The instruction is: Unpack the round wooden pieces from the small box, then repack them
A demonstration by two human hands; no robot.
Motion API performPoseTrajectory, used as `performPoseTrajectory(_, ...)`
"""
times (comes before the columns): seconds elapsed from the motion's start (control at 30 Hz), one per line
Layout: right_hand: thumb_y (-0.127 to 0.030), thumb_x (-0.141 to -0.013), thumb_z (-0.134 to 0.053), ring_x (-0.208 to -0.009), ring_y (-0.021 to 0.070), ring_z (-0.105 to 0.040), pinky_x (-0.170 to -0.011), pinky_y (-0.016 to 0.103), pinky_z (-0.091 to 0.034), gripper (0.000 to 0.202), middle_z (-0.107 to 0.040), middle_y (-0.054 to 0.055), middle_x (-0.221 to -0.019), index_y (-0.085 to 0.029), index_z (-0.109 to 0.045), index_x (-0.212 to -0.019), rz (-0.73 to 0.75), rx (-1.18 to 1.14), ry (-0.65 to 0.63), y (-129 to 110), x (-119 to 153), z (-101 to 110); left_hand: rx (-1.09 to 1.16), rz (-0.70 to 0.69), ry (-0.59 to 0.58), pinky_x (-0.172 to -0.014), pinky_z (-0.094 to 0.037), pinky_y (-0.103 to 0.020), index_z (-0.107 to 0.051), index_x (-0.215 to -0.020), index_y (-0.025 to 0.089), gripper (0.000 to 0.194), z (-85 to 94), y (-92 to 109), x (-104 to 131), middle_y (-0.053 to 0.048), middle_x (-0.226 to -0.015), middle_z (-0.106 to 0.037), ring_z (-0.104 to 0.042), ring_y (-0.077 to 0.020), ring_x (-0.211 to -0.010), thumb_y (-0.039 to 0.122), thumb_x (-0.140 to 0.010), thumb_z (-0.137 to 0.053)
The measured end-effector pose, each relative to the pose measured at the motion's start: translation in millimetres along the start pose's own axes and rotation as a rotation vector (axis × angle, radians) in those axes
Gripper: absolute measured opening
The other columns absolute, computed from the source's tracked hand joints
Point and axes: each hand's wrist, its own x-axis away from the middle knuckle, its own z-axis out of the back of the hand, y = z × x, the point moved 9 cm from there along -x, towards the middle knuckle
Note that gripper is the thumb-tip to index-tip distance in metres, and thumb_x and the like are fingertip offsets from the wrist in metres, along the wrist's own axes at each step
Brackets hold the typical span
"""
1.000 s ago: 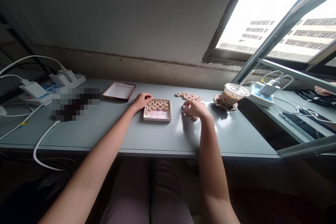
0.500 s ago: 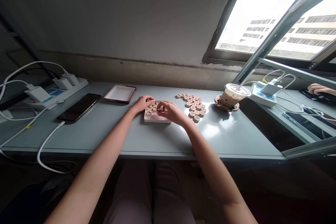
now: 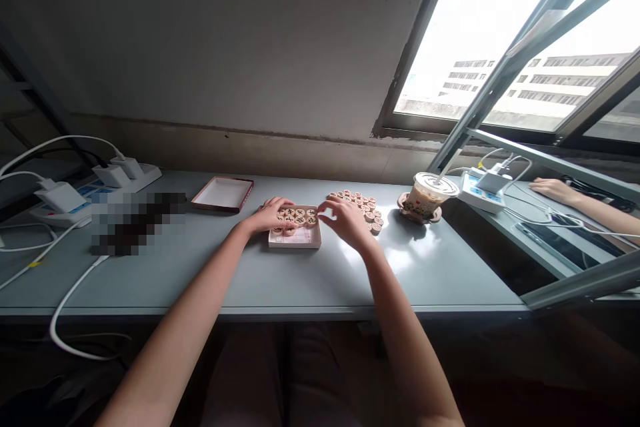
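Observation:
A shallow white box lies on the grey desk, with several round wooden pieces bearing dark characters in its upper part and pinkish paper showing below them. My left hand rests over the box's left side, its fingers spread and touching pieces at the lower left. At the right edge of the box is my right hand, thumb and forefinger apart with nothing seen between them. Beside and behind that hand lies a group of wooden pieces with reddish characters, partly hidden by it.
An upturned box lid sits at the back left. A drink cup stands in a holder at the right. Power strips with white cables lie at both sides. Another person's hand rests beyond the rack on the right.
My right hand has moved off the pieces to the box's right edge, and its fingers have opened. More dark-lettered pieces show in the box. The whole view has shifted slightly.

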Motion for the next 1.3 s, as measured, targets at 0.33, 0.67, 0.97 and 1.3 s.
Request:
performPoseTrajectory(0.33, -0.034, -0.088, -0.052, -0.095, 0.0225, -0.054, -0.075, 0.033, -0.036, 0.019, -0.06, 0.007, -0.102, -0.022, -0.066, -0.089, -0.186, 0.328, -0.012, 53, 64, 23, 0.023, -0.042, -0.041, -0.099, -0.037, -0.034, -0.049, -0.122, 0.03, 0.073, -4.5, -12, -8, -0.005, -0.129, -0.047, -0.039, -0.0284, -0.125, 0.065, -0.06, -0.063)
performPoseTrajectory(0.67, -0.032, -0.085, -0.06, -0.094, 0.019, -0.056, -0.075, 0.029, -0.038, 0.013, -0.063, 0.004, -0.101, -0.026, -0.065, -0.095, 0.17, 0.034, -0.176, -34, 1, -30, 0.017, -0.02, -0.053, -0.101, -0.035, -0.035, -0.047, -0.125, 0.029, 0.073, -2.9, -9, -4, -0.005, -0.135, -0.044, -0.037, -0.028, -0.127, 0.064, -0.063, -0.062)
performPoseTrajectory(0.97, -0.03, -0.091, -0.05, -0.092, 0.0195, -0.057, -0.089, 0.037, -0.03, 0.015, -0.066, 0.005, -0.101, -0.022, -0.06, -0.099, 0.12, 0.165, -0.046, -26, 16, -13, -0.123, 0.062, 0.169, -0.108, -0.021, -0.043, -0.05, -0.118, 0.026, 0.046, 1.8, 8, -6, -0.006, -0.13, -0.046, -0.037, -0.0273, -0.126, 0.053, -0.081, -0.045)
performPoseTrajectory(1.3, -0.03, -0.093, -0.04, -0.089, 0.0223, -0.058, -0.074, 0.035, -0.039, 0.027, -0.062, 0.009, -0.107, -0.022, -0.063, -0.104, -0.202, 0.364, -0.055, 57, 100, 28, -0.099, -0.014, 0.084, -0.103, -0.03, -0.04, -0.051, -0.12, 0.027, 0.058, -12.2, 13, -9, -0.006, -0.128, -0.044, -0.036, -0.0298, -0.123, 0.058, -0.071, -0.057)
